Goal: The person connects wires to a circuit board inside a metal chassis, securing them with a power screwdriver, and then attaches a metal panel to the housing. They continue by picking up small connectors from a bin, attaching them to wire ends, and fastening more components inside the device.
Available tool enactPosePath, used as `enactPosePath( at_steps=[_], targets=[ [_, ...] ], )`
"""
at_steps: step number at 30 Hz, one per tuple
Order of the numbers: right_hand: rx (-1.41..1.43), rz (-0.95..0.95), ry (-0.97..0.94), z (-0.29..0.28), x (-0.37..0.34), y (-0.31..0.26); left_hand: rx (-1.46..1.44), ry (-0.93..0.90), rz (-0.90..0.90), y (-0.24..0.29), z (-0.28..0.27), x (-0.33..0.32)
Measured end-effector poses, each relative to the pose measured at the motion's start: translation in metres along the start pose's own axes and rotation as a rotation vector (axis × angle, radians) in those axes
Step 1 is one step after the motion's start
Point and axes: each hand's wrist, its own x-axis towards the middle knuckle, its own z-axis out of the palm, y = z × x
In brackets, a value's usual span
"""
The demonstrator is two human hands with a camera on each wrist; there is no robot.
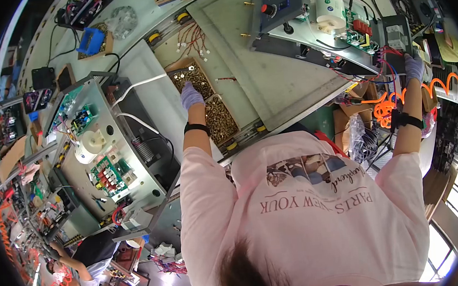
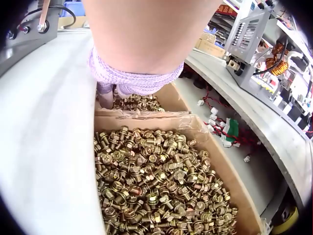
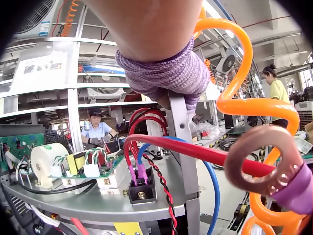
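Observation:
My left hand (image 1: 190,96), in a purple knit glove, reaches down into the far part of a cardboard box (image 2: 195,122). Small brass-coloured fasteners (image 2: 139,103) lie there, and the glove and forearm hide most of the fingers. Nearer me, the other part holds a heap of brass-coloured bolts (image 2: 161,181) with washers. My right hand (image 1: 414,68), gloved alike, grips the upright metal end panel (image 3: 183,132) of an electrical chassis (image 1: 312,37). Red and blue cables (image 3: 142,127) run beside that hand to a black terminal block (image 3: 142,191) on the chassis.
A second open chassis (image 1: 114,152) stands at left. Loose red wires with white connectors (image 1: 193,38) lie beyond the box. An orange coiled hose (image 3: 259,105) hangs by the right arm, and a copper ring terminal (image 3: 234,161) is close to the right wrist camera. Other people work farther off.

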Motion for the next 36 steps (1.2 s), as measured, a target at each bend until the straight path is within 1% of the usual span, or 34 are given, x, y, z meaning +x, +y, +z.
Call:
enactPosePath(
  at_steps=[1, 2, 4, 5, 7, 8, 10, 11, 13, 14, 16, 18, 20, 22, 23, 25, 26, 29, 30, 31, 33, 34, 36],
  targets=[
    [0.002, -0.003, -0.002, -0.001, 0.000, -0.001, 0.117, 0.017, 0.165, -0.006, 0.000, 0.002],
    [-0.003, 0.010, -0.014, -0.002, 0.000, -0.002, 0.117, 0.021, 0.163, 0.006, -0.013, -0.008],
    [-0.007, 0.021, -0.029, -0.004, -0.001, -0.005, -0.214, -0.118, -0.137, 0.029, -0.033, -0.024],
    [-0.038, 0.020, -0.025, -0.005, -0.002, -0.006, -0.215, -0.117, -0.139, 0.024, -0.033, -0.023],
    [-0.070, 0.017, -0.020, -0.004, 0.000, -0.005, 0.291, 0.025, 0.284, 0.022, -0.036, -0.025],
    [-0.052, 0.026, -0.029, -0.003, 0.001, -0.002, 0.289, 0.024, 0.282, 0.026, -0.039, -0.028],
    [-0.039, 0.033, -0.039, -0.004, 0.001, -0.004, 0.002, -0.003, 0.095, 0.037, -0.044, -0.035],
    [-0.022, 0.057, -0.038, -0.006, -0.003, -0.009, 0.001, -0.004, 0.093, 0.037, -0.043, -0.032],
    [-0.008, 0.079, -0.039, -0.008, -0.005, -0.012, -0.224, -0.049, -0.023, 0.034, -0.039, -0.020],
    [-0.049, 0.087, -0.044, -0.008, -0.004, -0.012, -0.224, -0.050, -0.026, 0.026, -0.034, -0.011],
    [-0.094, 0.096, -0.053, -0.010, -0.008, -0.017, 0.112, 0.114, 0.510, 0.011, -0.024, 0.002],
    [-0.079, 0.100, -0.003, -0.016, -0.019, -0.033, 0.085, 0.129, 0.477, 0.025, -0.025, -0.001],
    [-0.137, 0.097, -0.021, -0.019, -0.016, -0.033, 0.059, 0.141, 0.446, 0.032, -0.020, 0.004],
    [-0.196, 0.098, -0.036, -0.017, -0.014, -0.027, 0.120, 0.050, 0.214, 0.042, -0.016, 0.012],
    [-0.160, 0.089, -0.027, -0.014, -0.010, -0.018, 0.124, 0.042, 0.214, 0.049, -0.013, 0.015],
    [-0.130, 0.084, -0.018, -0.009, 0.000, -0.002, 0.215, -0.060, 0.087, 0.065, -0.012, 0.018],
    [-0.121, 0.060, -0.015, -0.006, 0.005, 0.007, 0.219, -0.067, 0.086, 0.069, -0.013, 0.014],
    [-0.085, 0.041, -0.012, -0.004, 0.007, 0.016, 0.449, 0.061, 0.346, 0.071, -0.016, 0.004],
    [-0.051, 0.044, -0.008, -0.004, 0.007, 0.014, 0.479, 0.009, 0.342, 0.069, -0.015, 0.009],
    [-0.053, 0.044, -0.011, -0.006, 0.005, 0.010, 0.481, 0.006, 0.339, 0.065, -0.012, 0.013],
    [-0.122, 0.035, 0.025, -0.008, 0.000, 0.002, 0.591, 0.077, 0.555, 0.057, -0.007, 0.021],
    [-0.127, 0.036, 0.021, -0.008, 0.000, 0.003, 0.594, 0.071, 0.553, 0.059, -0.009, 0.021],
    [-0.109, 0.044, 0.024, -0.008, 0.002, 0.004, 0.581, -0.046, 0.468, 0.065, -0.012, 0.024]
  ],
)
